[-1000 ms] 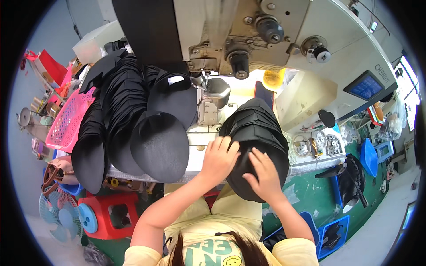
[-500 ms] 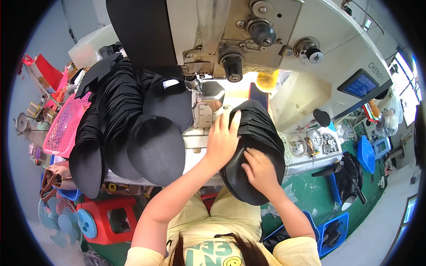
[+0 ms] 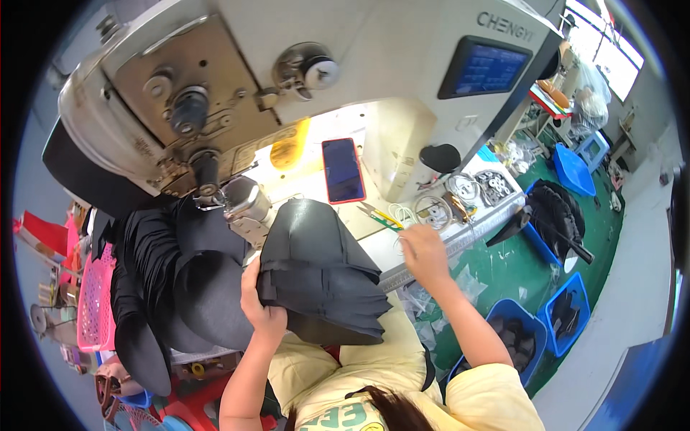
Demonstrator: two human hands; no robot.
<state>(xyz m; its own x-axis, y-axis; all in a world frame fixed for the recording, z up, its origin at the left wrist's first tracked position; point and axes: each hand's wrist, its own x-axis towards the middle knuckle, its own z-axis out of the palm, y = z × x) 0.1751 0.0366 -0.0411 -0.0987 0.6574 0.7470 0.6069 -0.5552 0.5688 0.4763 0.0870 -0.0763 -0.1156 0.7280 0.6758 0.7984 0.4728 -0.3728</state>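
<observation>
A bundle of overlapping black leather-like pieces (image 3: 316,287) tilts over the table's front edge, its stepped edges fanned out to the right. My left hand (image 3: 263,305) grips its left side, the thumb lying on top. Apart from the bundle, my right hand (image 3: 425,257) is closed at the front of the table, its fingertips on a thin white cord (image 3: 404,215). Beside that cord lie pointed snips (image 3: 382,217) with a yellow and green handle. The sewing machine's presser area (image 3: 248,208) stands just behind the bundle.
More stacked black pieces (image 3: 212,291) hang over the table edge at left, near a pink basket (image 3: 97,302). A red-edged phone (image 3: 344,172) lies under the machine arm. Coils and small parts (image 3: 494,185) sit at right; blue bins (image 3: 568,312) stand on the floor.
My right hand has left the black pieces and moved right to the cord. My left hand has shifted to the bundle's left side, and the bundle is turned. The view has swung right.
</observation>
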